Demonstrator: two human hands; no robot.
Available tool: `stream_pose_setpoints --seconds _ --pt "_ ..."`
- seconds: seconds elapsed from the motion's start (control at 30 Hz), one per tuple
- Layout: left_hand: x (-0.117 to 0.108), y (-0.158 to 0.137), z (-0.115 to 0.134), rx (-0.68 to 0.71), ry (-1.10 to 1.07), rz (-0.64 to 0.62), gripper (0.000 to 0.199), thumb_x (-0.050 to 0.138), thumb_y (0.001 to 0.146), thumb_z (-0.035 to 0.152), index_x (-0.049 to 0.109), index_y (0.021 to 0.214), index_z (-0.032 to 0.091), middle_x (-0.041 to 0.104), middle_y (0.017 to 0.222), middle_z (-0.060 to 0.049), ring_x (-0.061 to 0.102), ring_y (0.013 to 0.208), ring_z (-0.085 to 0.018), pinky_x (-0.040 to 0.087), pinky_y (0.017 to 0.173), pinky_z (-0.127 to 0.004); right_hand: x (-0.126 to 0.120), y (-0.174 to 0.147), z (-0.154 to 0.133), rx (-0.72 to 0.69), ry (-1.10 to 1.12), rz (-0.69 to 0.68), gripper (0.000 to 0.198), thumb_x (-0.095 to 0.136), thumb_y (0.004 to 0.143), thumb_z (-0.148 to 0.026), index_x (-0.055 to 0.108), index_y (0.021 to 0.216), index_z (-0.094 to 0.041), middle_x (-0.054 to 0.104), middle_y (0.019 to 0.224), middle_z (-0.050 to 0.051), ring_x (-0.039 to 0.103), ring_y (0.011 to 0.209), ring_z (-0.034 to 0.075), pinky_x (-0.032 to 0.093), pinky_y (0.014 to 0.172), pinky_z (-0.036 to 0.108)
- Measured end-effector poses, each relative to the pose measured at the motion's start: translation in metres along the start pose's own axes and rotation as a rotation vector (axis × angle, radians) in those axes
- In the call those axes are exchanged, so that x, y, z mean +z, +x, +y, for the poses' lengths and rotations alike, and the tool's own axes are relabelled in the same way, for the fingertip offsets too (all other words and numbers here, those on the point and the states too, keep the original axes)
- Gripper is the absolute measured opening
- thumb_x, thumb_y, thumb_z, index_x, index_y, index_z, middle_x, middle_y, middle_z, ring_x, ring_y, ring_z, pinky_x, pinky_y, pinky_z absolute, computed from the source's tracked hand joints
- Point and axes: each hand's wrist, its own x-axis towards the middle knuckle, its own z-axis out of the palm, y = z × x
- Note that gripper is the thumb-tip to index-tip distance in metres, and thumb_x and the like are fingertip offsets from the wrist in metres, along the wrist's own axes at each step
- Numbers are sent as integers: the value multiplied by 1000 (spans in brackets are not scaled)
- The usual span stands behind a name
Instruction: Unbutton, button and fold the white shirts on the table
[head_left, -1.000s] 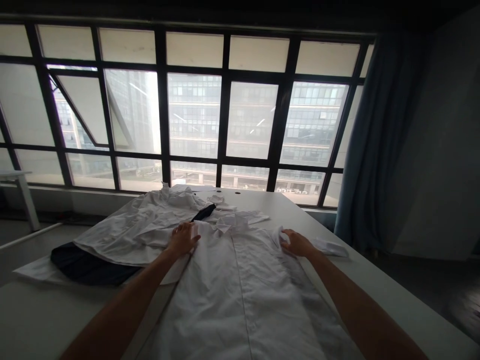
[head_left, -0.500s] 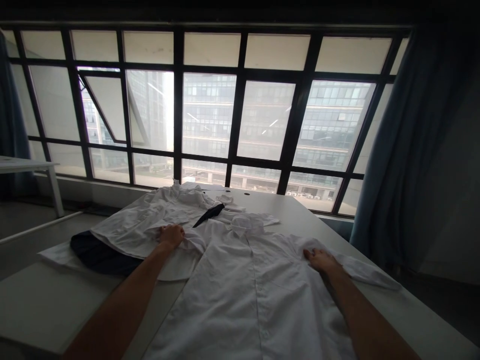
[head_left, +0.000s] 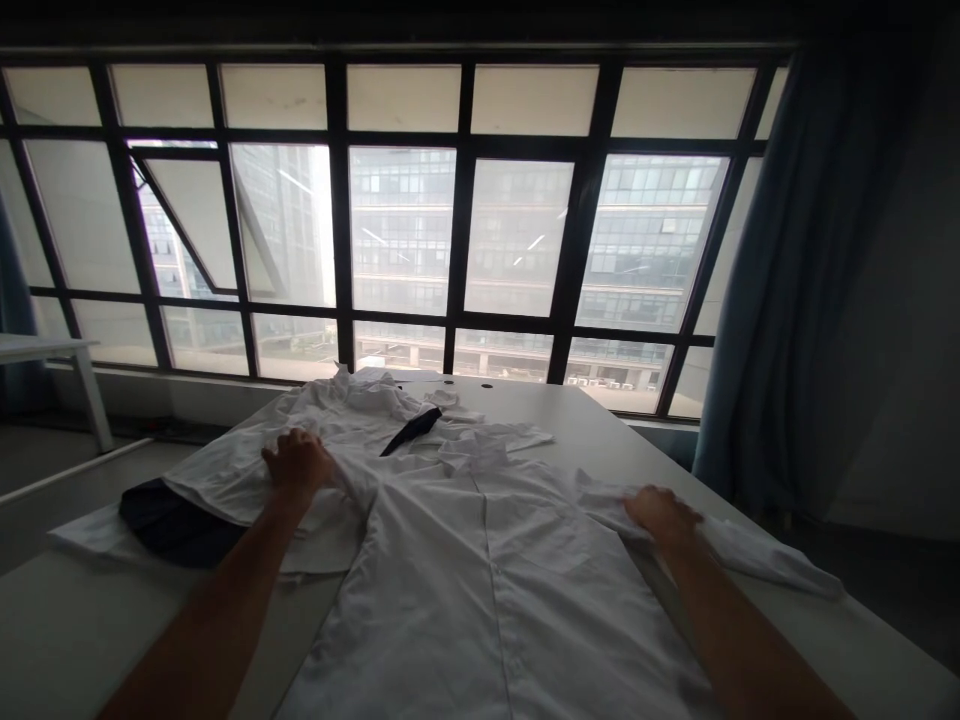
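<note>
A white button-front shirt lies spread on the table, collar pointing toward the window. My left hand is closed on its left-side sleeve, its fingers curled and the cloth drawn taut from the shoulder. On the opposite side my right hand is closed around the other sleeve, which runs on past it toward the table's right edge. Beneath and beyond my left hand lie more white shirts in a rumpled heap. A dark navy cloth shows under that heap, and a narrow dark piece lies near the collar.
The white table reaches toward a large dark-framed window, with one pane tilted open at left. A blue curtain hangs at right. Another white table stands at far left.
Both hands have moved outward, the left one leftward and the right one rightward, drawing the sleeves apart. The shirt has shifted a little left in view as the camera turned slightly right.
</note>
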Motion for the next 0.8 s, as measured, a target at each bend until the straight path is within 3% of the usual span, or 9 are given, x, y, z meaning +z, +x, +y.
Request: stream_pose_setpoints --seconds 0.03,0.1,0.17,0.23,0.33,0.43,0.6,0.8 --pt "-3 -7 15 114 -32 24 31 45 89 21 67 106 8 65 115 -18 55 111 -35 30 103 -54 -2 -5 -8 -58 -32 9 58 53 87 -42 58 132 -7 50 139 30 49 126 44 35 100 64" --pt "-7 -26 46 354 -148 -35 31 47 90 24 67 110 14 68 113 -13 58 110 -30 31 105 -47 -3 -16 -24 -314 -13 -1 56 49 91 -39 53 137 -8 47 145 23 47 132 33 37 107 48" --pt "-6 -45 74 524 -241 -175 30 47 92 31 68 109 17 69 113 -11 60 109 -27 35 104 -42 2 -28 -39 -547 47 -68 56 48 93 -40 50 141 -10 47 147 18 44 136 26 34 111 37" --pt "0 -62 92 608 -259 -339 34 49 92 39 68 113 19 68 119 -11 59 114 -28 35 107 -45 9 -39 -50 -645 62 -163 58 48 94 -43 48 142 -10 45 149 17 41 138 24 30 113 33" --pt "15 -73 95 603 -210 -551 49 51 90 52 60 128 23 56 139 -12 49 130 -32 27 111 -56 19 -49 -60 -636 9 -226 61 41 96 -47 45 145 -11 39 154 16 35 142 24 25 116 36" --pt "31 -68 85 535 -167 -660 59 44 91 59 50 141 28 39 154 -10 33 142 -34 19 112 -63 24 -48 -61 -561 -41 -227 63 34 97 -52 42 148 -16 31 158 13 29 145 27 23 117 44" --pt "49 -56 74 471 -160 -732 67 36 92 64 40 149 29 26 159 -8 22 146 -34 13 114 -65 30 -30 -48 -325 -111 -283 71 20 96 -61 28 155 -22 20 162 6 20 147 33 19 116 56" --pt "52 -60 75 471 -165 -724 69 33 93 65 36 151 28 23 161 -9 17 148 -34 12 114 -64 38 -20 -38 -278 -143 -282 74 17 93 -65 20 157 -26 12 164 2 11 150 30 14 118 54"
